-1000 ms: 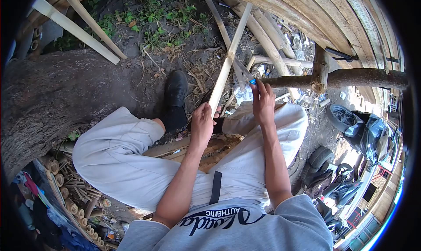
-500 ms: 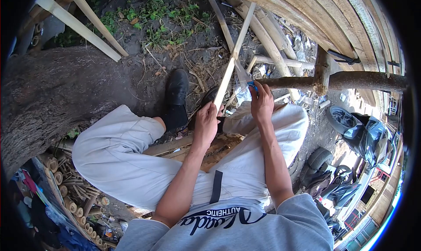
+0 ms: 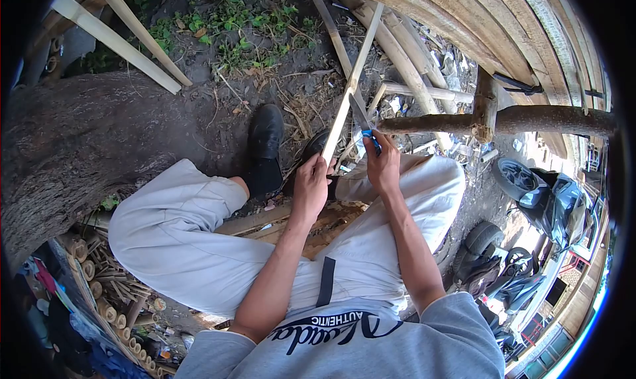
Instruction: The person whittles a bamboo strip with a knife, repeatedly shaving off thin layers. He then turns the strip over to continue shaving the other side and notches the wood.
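My left hand (image 3: 313,184) is closed around the near end of a pale bamboo strip (image 3: 340,122), which slants up and away from me past my shoes. In my right hand (image 3: 384,159) is a knife (image 3: 361,114) with a blue handle, gripped in closed fingers. Its blade points away from me and meets the strip's right side near the middle. Around that spot the strip's surface changes from bright, fresh wood to a duller tone farther out.
A thick tree trunk (image 3: 79,141) lies at left. A horizontal branch pole (image 3: 550,122) runs in from the right, close to the knife hand. Bamboo poles (image 3: 414,74) lean ahead, stacked planks (image 3: 530,28) stand upper right, and a motorcycle (image 3: 550,200) is parked at right.
My right hand and the knife have moved slightly left and toward me, and the blade shows more sharply. My left hand and the bamboo strip have hardly moved.
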Available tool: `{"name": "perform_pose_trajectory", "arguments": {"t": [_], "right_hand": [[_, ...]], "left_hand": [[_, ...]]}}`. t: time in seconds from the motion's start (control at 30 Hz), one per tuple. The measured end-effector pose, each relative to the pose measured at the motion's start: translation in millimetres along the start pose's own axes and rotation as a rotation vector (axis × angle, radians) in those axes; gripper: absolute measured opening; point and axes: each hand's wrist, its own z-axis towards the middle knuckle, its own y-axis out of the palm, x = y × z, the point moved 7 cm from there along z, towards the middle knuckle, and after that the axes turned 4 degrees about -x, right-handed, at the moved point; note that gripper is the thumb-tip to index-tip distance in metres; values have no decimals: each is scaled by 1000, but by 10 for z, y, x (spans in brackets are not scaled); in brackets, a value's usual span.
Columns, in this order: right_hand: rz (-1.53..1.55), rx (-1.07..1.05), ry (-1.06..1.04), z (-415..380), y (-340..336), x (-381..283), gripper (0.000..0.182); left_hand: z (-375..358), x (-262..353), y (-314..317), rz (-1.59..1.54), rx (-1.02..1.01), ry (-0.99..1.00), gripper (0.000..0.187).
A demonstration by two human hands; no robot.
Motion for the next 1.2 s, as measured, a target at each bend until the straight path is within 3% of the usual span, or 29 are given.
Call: {"name": "perform_pose_trajectory", "arguments": {"t": [0.3,0.37,0.5,0.6,0.77,0.83,1.0,1.1,1.2], "right_hand": [[101,0,-58,-52,59,-54,37],[126,2,48,-46,60,-16,39],[83,-4,1,-43,124,-24,40],[193,-59,138,-36,149,6,46],[120,-23,78,-82,230,17,50],[282,-101,250,-115,171,-87,53],[251,-32,177,-105,302,95,55],[306,-58,174,-91,312,72,55],[256,-189,299,-88,319,71,54]], "left_hand": [[20,-26,-7,-3,22,6,40],[23,-35,-6,-1,4,-5,40],[60,-88,-20,18,33,2,40],[51,-70,-39,-4,37,2,40],[77,-111,-26,5,40,7,40],[73,-109,3,11,25,9,40],[74,-119,41,13,16,6,41],[71,-121,9,23,21,10,41],[65,-110,47,20,11,9,41]]}}
